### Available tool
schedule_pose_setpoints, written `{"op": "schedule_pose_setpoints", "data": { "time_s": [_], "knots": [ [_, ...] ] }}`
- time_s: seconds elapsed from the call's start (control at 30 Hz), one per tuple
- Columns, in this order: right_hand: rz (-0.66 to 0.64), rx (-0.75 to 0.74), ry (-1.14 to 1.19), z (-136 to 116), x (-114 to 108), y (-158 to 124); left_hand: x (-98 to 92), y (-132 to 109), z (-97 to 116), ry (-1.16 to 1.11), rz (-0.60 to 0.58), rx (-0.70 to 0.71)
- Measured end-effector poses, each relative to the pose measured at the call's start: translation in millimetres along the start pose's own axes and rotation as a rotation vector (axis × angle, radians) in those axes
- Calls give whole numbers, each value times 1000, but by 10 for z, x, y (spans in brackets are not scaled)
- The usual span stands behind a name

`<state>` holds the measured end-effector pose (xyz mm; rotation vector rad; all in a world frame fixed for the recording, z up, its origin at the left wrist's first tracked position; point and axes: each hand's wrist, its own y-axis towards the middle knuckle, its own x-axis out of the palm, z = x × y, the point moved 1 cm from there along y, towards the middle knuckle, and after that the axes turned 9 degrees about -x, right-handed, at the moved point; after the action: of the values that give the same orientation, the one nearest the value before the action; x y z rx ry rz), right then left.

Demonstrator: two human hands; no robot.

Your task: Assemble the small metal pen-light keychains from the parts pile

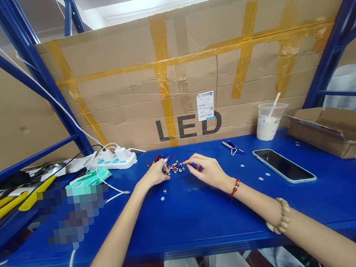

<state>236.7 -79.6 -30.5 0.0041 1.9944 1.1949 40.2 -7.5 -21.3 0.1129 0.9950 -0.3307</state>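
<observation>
Seen from a head camera, two bare hands work over a blue surface [192,222]. The left hand [155,176] has its grip closed on a small silver piece [164,163], pinched at the fingertips; it is too small to tell exactly what it is. Just to the right of that grip lies a little pile of metal parts [177,167], some of them red. The right hand [208,172] rests on the other side of the pile. Its grip is open and holds nothing that shows, with the forefinger stretched toward the parts. A few loose discs [163,194] sit just nearer the body than the left grip. A phone [283,164] and a cup with a straw [269,121] stand well to the right of the right grip. As a judgement, parts this tiny call for a firm fingertip pinch kept low over the surface, with the free hand steadying the pile so nothing rolls away.
</observation>
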Motion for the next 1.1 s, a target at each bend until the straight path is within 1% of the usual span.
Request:
{"op": "schedule_pose_setpoints", "data": {
  "time_s": [0.07, 0.23, 0.37, 0.43, 0.6, 0.77, 0.93, 1.1],
  "knots": [
    [-3, -1, 2, -1, 0, -2, 30, 8, 1, -8, 5, 9],
    [-18, -2, 6, 5, 4, -8, 103, 33, -12, 12, 67, 12],
    [-29, -16, 15, 16, 18, -7, 110, 40, 2, 6, 71, 9],
    [-35, -25, 14, 22, 26, -5, 108, 46, 10, 23, 94, 1],
    [-23, -33, 0, 30, 25, 1, 146, 90, -5, 36, 174, 76],
    [-24, -31, 2, 29, 12, 2, 211, 136, -37, 13, 181, 101],
    [-32, -32, 11, 31, 18, 0, 232, 118, 0, 33, 173, 72],
    [-38, -37, 12, 26, 22, -1, 221, 68, 61, 51, 191, 35]
  ]
}}
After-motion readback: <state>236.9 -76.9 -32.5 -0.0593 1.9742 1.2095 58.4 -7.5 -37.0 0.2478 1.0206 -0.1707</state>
